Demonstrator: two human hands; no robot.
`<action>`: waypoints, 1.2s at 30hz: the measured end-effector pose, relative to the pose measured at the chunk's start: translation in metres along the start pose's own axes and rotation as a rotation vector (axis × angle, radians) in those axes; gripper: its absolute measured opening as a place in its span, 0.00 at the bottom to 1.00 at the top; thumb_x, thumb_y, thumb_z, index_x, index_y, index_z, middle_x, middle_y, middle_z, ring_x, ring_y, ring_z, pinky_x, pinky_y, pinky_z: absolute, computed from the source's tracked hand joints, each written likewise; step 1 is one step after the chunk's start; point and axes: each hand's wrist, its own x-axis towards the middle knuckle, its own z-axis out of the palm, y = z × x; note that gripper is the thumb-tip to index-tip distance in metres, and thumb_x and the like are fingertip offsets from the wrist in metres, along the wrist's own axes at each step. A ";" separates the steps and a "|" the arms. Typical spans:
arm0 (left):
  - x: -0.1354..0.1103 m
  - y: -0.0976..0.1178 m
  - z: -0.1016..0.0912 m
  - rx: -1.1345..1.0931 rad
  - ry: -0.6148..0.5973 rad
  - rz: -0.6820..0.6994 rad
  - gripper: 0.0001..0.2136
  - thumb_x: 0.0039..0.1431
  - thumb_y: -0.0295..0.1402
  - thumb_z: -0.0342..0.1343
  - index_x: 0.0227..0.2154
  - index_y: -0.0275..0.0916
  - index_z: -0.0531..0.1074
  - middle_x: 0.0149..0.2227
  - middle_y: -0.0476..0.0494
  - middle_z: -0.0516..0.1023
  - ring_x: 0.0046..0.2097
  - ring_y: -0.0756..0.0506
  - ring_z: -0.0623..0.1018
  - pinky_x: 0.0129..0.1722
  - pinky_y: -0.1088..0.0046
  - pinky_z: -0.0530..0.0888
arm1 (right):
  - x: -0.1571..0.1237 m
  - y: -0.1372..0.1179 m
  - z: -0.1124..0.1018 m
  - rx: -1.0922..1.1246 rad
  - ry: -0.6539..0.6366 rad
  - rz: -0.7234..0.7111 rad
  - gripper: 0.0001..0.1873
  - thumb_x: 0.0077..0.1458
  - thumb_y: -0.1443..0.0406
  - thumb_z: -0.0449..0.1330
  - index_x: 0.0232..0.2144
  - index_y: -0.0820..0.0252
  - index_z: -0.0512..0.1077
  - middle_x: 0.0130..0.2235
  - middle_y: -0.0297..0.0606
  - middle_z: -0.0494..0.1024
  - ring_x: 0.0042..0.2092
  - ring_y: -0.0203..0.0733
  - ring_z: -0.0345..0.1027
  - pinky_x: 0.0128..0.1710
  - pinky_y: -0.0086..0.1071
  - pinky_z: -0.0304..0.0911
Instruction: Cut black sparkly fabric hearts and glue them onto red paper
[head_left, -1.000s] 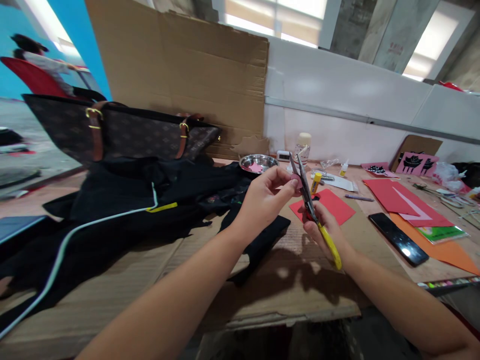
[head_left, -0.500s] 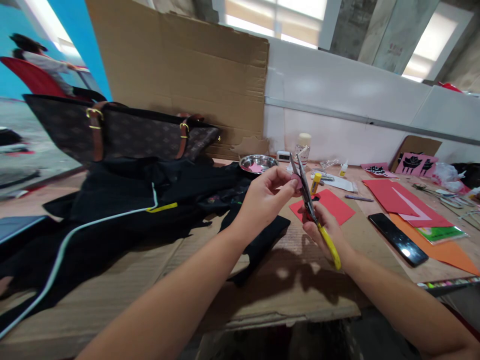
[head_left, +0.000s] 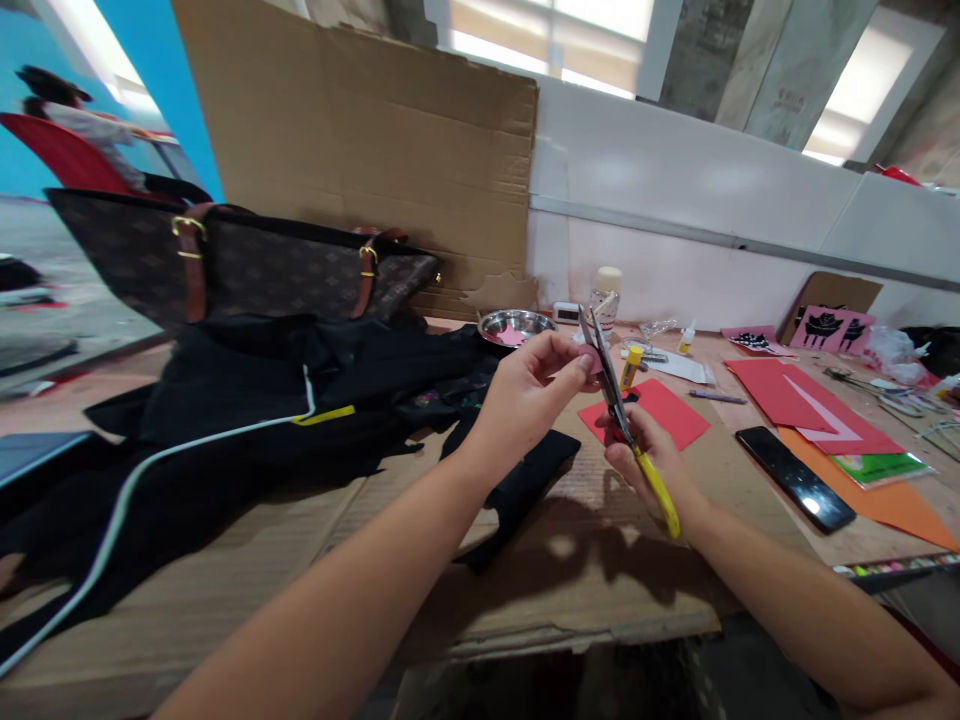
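Observation:
Between the fingertips of my left hand is a small pink paper piece. My right hand grips yellow-handled scissors, their blades pointing up and slightly parted beside the pink piece. Whether the blades touch the paper I cannot tell. Beneath and behind my hands lies a red sheet of paper, with a yellow glue stick standing near it. A metal bowl with pink paper in it stands just beyond my left hand.
Black cloth with a pale cable covers the left side, before a brown handbag. At right lie a phone, red papers and orange paper. Cardboard covers the tabletop. A person sits far left.
Hardly anything differs. The pink piece and my left fingers have shifted very slightly against the blades; the scissors stay in almost the same place.

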 end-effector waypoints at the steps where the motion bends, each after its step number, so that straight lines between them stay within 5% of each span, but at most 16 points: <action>1: 0.000 0.000 0.000 -0.002 0.003 0.002 0.14 0.54 0.42 0.66 0.29 0.40 0.69 0.31 0.50 0.77 0.34 0.48 0.80 0.41 0.67 0.81 | 0.000 0.000 0.000 0.004 -0.002 0.005 0.30 0.54 0.38 0.61 0.41 0.56 0.66 0.29 0.30 0.63 0.29 0.36 0.55 0.28 0.32 0.53; 36: 0.003 0.003 -0.001 -0.001 -0.034 -0.032 0.14 0.52 0.40 0.67 0.28 0.39 0.69 0.29 0.51 0.77 0.32 0.50 0.79 0.39 0.70 0.81 | -0.002 0.005 0.003 0.089 -0.031 -0.013 0.31 0.56 0.38 0.60 0.45 0.55 0.65 0.31 0.30 0.62 0.29 0.36 0.54 0.28 0.31 0.53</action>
